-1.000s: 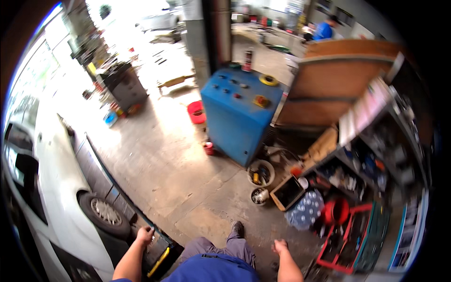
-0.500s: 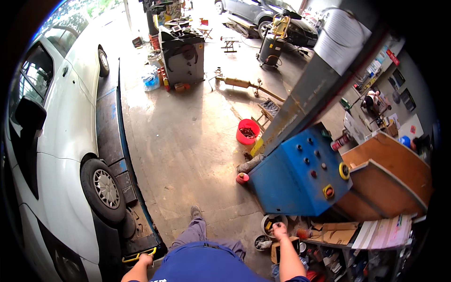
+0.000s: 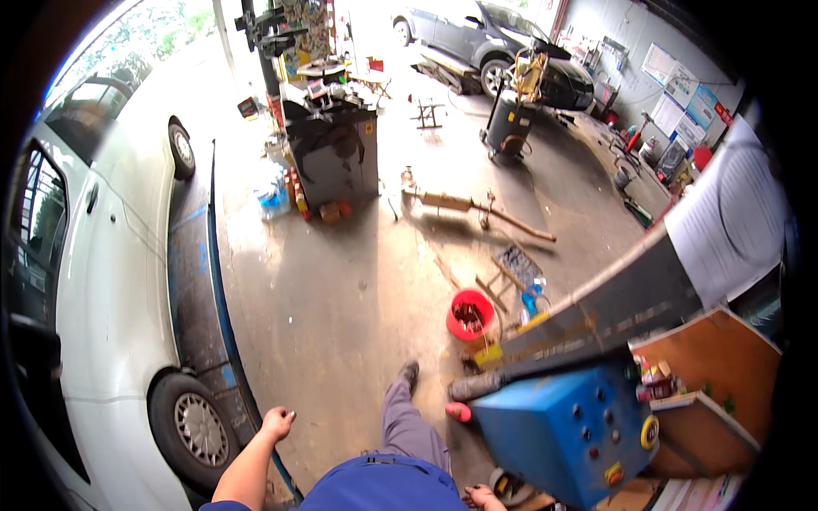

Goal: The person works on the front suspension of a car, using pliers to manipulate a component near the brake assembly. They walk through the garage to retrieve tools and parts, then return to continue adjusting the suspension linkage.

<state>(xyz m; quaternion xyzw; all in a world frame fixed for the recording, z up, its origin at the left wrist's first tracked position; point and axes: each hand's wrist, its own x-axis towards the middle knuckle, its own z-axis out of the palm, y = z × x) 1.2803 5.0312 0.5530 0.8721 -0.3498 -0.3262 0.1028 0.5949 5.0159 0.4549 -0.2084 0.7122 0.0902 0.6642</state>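
Observation:
My left hand is raised beside the blue-edged lift platform, near the front wheel of the white car. Its fingers are curled in, and a small dark spot shows at the fingertips; what it is I cannot make out. At the lower edge my right hand is partly cut off, its fingers closed around something too small to name. A round container sits right beside that hand. The blue control cabinet with knobs stands just beyond it.
A slanted grey post rises from the cabinet. Ahead on the floor are a red bucket, an exhaust pipe and a small wooden frame. Farther off stand a dark machine, a wheeled tank and a grey car.
My left hand has come up and forward, away from the yellow bar it was on. My right hand has dropped toward the lower edge. One foot has stepped forward, and the view has shifted.

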